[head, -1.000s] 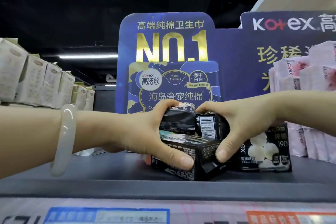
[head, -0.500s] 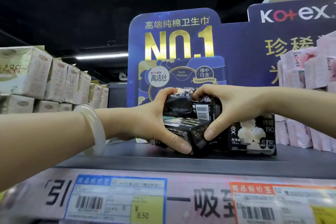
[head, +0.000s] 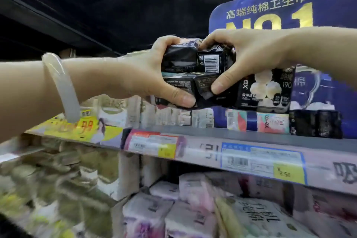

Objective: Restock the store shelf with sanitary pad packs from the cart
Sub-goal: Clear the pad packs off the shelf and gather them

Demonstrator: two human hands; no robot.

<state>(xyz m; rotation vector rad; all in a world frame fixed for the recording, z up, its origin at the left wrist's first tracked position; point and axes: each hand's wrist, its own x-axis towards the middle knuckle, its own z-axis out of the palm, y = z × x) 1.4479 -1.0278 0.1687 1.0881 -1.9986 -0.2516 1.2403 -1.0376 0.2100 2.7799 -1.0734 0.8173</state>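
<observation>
Both my hands clamp a bundle of black sanitary pad packs (head: 193, 71) in the air above the top shelf (head: 251, 137). My left hand (head: 152, 75) grips the bundle's left side, thumb underneath. My right hand (head: 245, 58) grips the right side, thumb pressed on the lower pack. A black pack with white cotton flowers (head: 270, 91) sits at the right of the bundle, behind my right hand. Whether it rests on the shelf I cannot tell.
A blue display board (head: 270, 11) stands behind the shelf. Small pink and black packs (head: 289, 123) stand on the shelf below my hands. Price tags (head: 262, 162) line the shelf edge. Pink and white packs (head: 193, 208) fill the lower shelf; pale boxes lie blurred at left.
My hands have lifted the black bundle off the shelf surface. The view has swung down and left, so the lower shelf shows.
</observation>
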